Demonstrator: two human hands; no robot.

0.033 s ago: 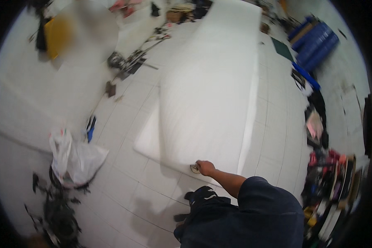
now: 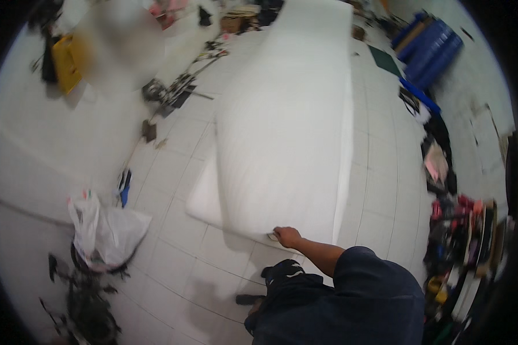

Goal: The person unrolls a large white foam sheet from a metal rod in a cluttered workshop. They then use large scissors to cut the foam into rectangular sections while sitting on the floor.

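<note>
A long white sheet of foam lies along the floor, with a folded or second layer showing at its left. At its near end my right hand is closed around what looks like a small roll of tape, pale and ring-shaped, mostly covered by the fingers. The hand is just over the sheet's near edge; whether it touches the sheet I cannot tell. My left hand does not appear.
A white plastic bag and a dark bicycle-like object stand at the left. Blue rolls lean at the far right. Piled goods line the right wall. Metal parts lie along the left wall.
The view has shifted slightly, moving the far background left. My right hand stays at the near edge of the sheet, and less of the tape roll shows.
</note>
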